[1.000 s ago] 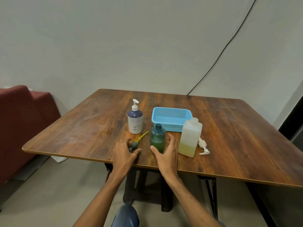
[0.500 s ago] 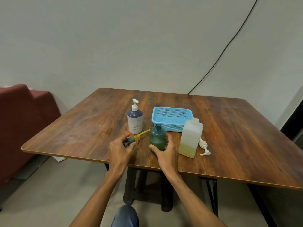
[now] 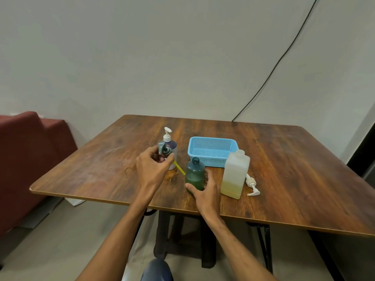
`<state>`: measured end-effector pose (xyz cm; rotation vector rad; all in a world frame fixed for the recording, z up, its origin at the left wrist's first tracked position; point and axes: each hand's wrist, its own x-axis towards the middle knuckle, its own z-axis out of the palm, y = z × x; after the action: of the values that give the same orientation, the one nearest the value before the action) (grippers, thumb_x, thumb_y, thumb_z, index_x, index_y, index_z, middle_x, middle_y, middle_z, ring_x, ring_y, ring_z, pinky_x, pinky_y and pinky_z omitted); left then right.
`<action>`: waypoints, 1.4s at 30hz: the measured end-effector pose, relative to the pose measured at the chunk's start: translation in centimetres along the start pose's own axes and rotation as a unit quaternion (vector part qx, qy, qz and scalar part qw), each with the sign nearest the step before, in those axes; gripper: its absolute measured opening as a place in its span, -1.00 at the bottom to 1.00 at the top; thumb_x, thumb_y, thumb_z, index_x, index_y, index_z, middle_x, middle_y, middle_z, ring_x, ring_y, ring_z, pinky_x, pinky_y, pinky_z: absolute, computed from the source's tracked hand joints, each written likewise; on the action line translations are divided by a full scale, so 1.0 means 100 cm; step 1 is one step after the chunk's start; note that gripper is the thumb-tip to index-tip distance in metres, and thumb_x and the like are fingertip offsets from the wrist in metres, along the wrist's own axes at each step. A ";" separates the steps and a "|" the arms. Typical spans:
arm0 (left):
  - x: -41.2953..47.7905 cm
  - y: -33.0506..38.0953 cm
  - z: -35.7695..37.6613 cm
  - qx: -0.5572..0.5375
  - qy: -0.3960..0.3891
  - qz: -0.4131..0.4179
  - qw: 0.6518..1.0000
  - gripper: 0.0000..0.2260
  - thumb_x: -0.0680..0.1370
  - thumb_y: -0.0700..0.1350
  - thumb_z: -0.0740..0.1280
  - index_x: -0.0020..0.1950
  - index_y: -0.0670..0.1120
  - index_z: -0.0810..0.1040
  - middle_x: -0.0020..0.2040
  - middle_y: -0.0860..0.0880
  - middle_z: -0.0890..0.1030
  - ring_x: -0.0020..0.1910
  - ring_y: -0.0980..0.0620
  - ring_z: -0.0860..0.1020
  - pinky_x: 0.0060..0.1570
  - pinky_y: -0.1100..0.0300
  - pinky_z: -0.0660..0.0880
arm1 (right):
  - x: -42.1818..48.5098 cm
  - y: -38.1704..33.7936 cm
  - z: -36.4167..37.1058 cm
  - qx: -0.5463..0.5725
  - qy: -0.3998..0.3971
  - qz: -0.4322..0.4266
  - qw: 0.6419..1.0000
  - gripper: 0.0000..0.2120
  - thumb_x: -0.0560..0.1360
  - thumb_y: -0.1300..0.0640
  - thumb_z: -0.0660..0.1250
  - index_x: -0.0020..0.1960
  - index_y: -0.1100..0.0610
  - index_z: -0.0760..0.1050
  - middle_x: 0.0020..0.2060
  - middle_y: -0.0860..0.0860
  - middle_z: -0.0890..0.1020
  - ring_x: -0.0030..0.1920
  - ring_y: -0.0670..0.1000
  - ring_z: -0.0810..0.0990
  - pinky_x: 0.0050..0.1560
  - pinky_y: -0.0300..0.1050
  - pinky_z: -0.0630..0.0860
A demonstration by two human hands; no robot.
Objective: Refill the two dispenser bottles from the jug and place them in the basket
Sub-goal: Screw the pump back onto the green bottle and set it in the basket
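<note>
Wooden bench (image 3: 284, 169) against plain wall. Left hand (image 3: 153, 169) pinches green pump (image 3: 164, 151) aloft; right hand (image 3: 205, 192) cups uncapped green bottle (image 3: 195, 173) standing before blue basket (image 3: 211, 151), beside jug (image 3: 235, 175).

1. Setting: plain domestic or small-office room; exact type cannot be told.
2. Bare grey-white wall (image 3: 142, 57) at 12 o'clock, black cable (image 3: 280, 59) trailing down it at 1 o'clock.
3. Wood-grain folding table (image 3: 294, 159) on dark metal legs (image 3: 263, 246), centre.
4. Maroon sofa (image 3: 26, 159) at 9 o'clock.
5. Grey tiled floor (image 3: 50, 240) at 7 o'clock.
</note>
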<state>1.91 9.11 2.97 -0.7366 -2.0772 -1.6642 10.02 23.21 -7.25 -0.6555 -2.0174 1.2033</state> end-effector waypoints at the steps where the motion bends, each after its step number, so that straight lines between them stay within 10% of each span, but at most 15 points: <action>1: 0.002 0.002 0.002 -0.003 -0.013 0.007 1.000 -0.92 0.45 -0.10 0.50 -0.09 -0.04 0.68 -0.30 -0.01 0.63 -0.36 0.16 0.51 -0.36 0.30 0.45 | 0.000 0.000 0.000 0.001 -0.001 0.000 1.000 -0.32 0.34 -0.07 0.62 0.35 -0.17 0.36 0.25 -0.17 0.57 0.25 -0.10 0.55 0.22 0.05 0.59; 35: 0.022 0.033 0.056 -0.010 -0.068 0.012 0.998 -0.85 0.41 -0.08 0.57 -0.08 -0.09 0.73 -0.31 -0.06 0.66 -0.39 0.05 0.55 -0.33 0.10 0.56 | 0.003 0.011 0.004 0.021 -0.014 -0.015 1.000 -0.27 0.33 -0.16 0.58 0.40 -0.26 0.32 0.29 -0.23 0.54 0.30 -0.12 0.53 0.26 0.08 0.58; 42: 0.008 0.014 0.064 0.044 -0.102 -0.006 0.994 -0.69 0.39 -0.02 0.58 0.04 -0.16 0.70 -0.16 0.05 0.65 -0.29 0.25 0.56 -0.28 0.47 0.51 | 0.005 0.014 0.007 0.016 -0.011 -0.009 1.000 -0.26 0.33 -0.11 0.61 0.41 -0.22 0.33 0.30 -0.19 0.54 0.32 -0.09 0.52 0.25 0.10 0.58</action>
<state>2.30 15.69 3.10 -0.9006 -2.2810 -1.5490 9.24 23.82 -8.53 -0.6092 -2.0133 1.2342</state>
